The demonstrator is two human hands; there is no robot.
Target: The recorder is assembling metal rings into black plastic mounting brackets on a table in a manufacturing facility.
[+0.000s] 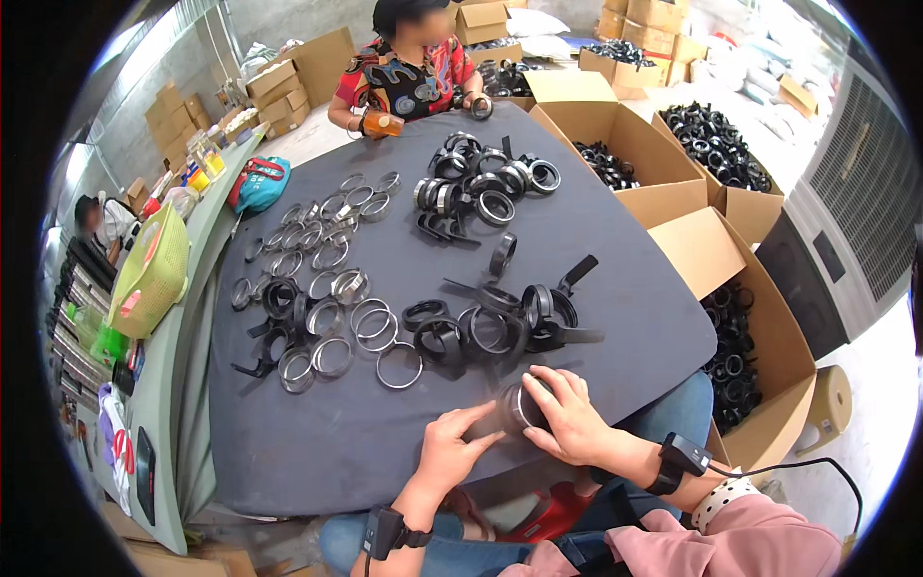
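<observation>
At the near edge of the dark counter point(317, 433), the right hand point(567, 418) is wrapping its fingers around a short black-and-metal ring assembly point(519, 406), the grip closing over its outer band, while the left hand point(452, 450) is lying flat and mostly open just beside it, its fingertips touching or nearly touching the ring's left side and holding nothing of its own. The ring is looking rigid and light, a stiff hoop with a smooth metal face that may be slippery, so pinching across the rim or cupping the outside band seems the surest hold. It is standing on edge with its open face turned toward the left hand; its axis is running roughly along the near edge, and being round it has no real long axis. Loose metal rings point(399, 365) and black collars point(534, 313) are lying scattered toward the middle of the counter.
</observation>
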